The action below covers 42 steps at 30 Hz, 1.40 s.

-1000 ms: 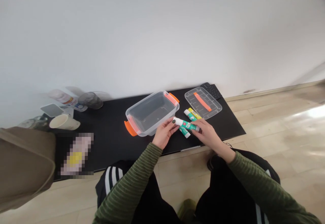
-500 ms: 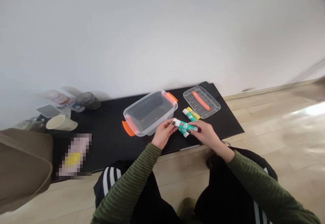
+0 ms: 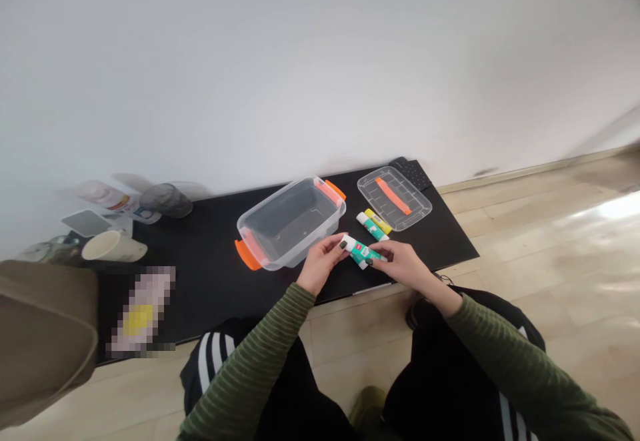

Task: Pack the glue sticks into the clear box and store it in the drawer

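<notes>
- Left hand [image 3: 320,265] pinches the white cap end of the green glue stick [image 3: 361,251], just in front of the clear storage box [image 3: 290,222].
- Right hand [image 3: 404,265] closes around its other end.
- Good practice: both grips stay firm near the stick's ends, keeping it level.

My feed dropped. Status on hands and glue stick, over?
Left hand and right hand both grip green glue stick. Clear bin beside, open. Nothing in the way.

Head camera looks forward and down, perhaps near floor-level.
</notes>
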{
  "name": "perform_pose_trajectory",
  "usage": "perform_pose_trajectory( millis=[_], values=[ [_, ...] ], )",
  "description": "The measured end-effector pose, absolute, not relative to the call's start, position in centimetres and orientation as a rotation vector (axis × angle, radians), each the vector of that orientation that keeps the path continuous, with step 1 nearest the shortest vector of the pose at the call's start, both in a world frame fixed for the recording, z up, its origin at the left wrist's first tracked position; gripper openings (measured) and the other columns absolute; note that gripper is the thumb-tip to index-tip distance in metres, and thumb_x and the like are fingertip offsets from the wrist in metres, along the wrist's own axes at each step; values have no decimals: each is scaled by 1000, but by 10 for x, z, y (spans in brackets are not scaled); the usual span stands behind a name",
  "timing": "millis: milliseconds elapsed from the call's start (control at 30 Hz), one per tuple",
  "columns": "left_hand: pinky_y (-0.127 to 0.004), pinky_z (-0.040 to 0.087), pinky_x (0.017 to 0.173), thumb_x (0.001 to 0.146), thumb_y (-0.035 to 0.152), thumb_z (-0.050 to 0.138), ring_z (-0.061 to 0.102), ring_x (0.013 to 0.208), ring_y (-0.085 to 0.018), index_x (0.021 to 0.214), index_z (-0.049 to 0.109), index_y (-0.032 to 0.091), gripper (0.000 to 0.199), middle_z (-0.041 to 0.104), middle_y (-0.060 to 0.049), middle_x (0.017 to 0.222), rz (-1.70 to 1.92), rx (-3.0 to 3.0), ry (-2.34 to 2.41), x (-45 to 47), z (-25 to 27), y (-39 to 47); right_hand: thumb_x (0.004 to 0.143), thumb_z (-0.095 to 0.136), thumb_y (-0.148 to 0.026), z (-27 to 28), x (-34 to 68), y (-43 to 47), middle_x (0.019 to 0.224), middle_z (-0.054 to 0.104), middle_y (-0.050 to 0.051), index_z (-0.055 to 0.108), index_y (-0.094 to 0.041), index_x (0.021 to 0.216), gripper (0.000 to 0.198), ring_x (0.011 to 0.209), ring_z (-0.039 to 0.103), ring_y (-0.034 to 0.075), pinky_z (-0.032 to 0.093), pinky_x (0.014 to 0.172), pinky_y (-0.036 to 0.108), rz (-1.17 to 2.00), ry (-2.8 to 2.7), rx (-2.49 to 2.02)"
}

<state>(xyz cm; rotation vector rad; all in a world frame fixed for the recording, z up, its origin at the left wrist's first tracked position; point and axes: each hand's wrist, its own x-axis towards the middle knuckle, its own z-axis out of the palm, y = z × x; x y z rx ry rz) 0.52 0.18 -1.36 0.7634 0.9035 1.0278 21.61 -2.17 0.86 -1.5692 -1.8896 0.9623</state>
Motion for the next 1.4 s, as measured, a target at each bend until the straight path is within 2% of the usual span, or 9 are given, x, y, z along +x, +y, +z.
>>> perform_pose_trajectory(
  millis=[133,333,467,567,633,700,800,1033,1400],
  values=[
    [-41,50,99,71,37,80,65,103,-22,110,71,16,45,70,-9,114,1043,843,981,8,-16,0,78,66,-25,7,208,-21,88,72,1,71,-21,95,18,82,63,14,44,73,23,848,-2084,-1567],
    [-36,54,87,76,41,73,66,96,-20,110,69,16,43,70,-10,111,1145,917,1153,5,-27,3,84,62,-32,3,200,-14,94,69,4,67,-21,98,19,94,61,19,43,78,27,583,-2172,-1714],
    [-33,53,79,83,28,62,65,83,-18,114,66,17,33,70,-7,96,1073,1259,1449,1,-34,3,87,57,-34,-2,199,0,102,68,8,65,-21,102,22,106,58,23,44,80,30,390,-2158,-1900],
    [-34,51,85,83,16,55,64,83,-17,123,61,19,41,65,-9,119,887,1628,1592,0,-33,0,88,54,-35,-8,196,10,104,68,12,64,-19,103,24,109,56,26,45,78,32,316,-2196,-2026],
    [-35,51,86,84,14,53,65,93,-20,131,55,20,48,56,-11,135,729,1819,1659,0,-31,-2,89,53,-36,-12,191,15,104,67,14,64,-18,103,26,110,54,28,46,78,33,266,-2227,-2069],
    [-34,51,87,86,14,51,63,107,-24,135,50,21,50,52,-11,140,590,1959,1724,0,-30,-3,90,51,-36,-17,187,17,104,67,16,63,-17,103,26,111,53,29,47,78,34,219,-2257,-2078],
    [-33,50,89,89,15,49,59,114,-25,131,52,21,43,55,-11,134,469,2096,1755,0,-33,-2,90,51,-34,-23,184,18,104,67,17,63,-15,103,26,111,52,30,47,77,34,156,-2297,-2063],
    [-29,49,77,93,20,48,64,95,-20,117,58,21,26,57,-9,117,318,2153,1758,0,-35,2,89,54,-33,-27,184,17,108,64,18,60,-13,106,27,112,50,30,47,74,33,36,-2361,-2026],
    [-34,48,82,89,16,51,63,97,-23,108,54,19,19,61,-9,110,380,2085,1703,-2,-30,5,96,44,-37,-20,178,2,109,62,14,61,-17,107,28,108,52,25,45,71,29,43,-2427,-1838]
  ],
)
